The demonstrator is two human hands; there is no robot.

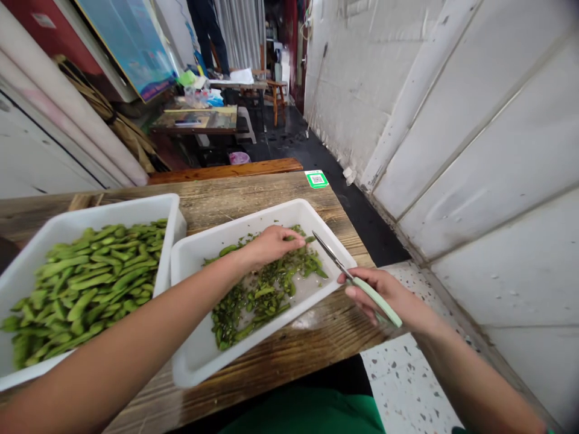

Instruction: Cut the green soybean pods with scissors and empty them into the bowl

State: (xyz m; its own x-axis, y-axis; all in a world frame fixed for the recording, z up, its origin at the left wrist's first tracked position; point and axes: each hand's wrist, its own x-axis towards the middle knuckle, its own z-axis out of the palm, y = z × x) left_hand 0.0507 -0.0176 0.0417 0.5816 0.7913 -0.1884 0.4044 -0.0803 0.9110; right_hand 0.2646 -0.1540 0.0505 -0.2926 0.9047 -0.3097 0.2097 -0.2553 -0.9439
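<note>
Green fabric of the wearer's garment [307,416] sits at the bottom edge, below a wooden desk [217,208] that carries two white plastic tubs. On the left, the fuller tub [166,247] holds a broad heap of whole edamame pods [94,283], spread over its base. Just beside it, the second tub [194,343] is more thinly filled: darker pods and small green scraps [253,295] lie scattered across its wet-looking bottom, with bare white plastic showing at the near left end.

The two hands are apart. Above the second tub, the left hand [274,244] has its fingertips pinched on a small green pod [310,239]. By that tub's right end, the right hand [384,295] grips scissors [377,299] by their pale green handles, the metal blades pointing over the tub toward the pod. A QR-code sticker [316,179] marks the desk's far corner. Beyond, on the floor, stands a pink bin [239,158], its contents too small to tell.
</note>
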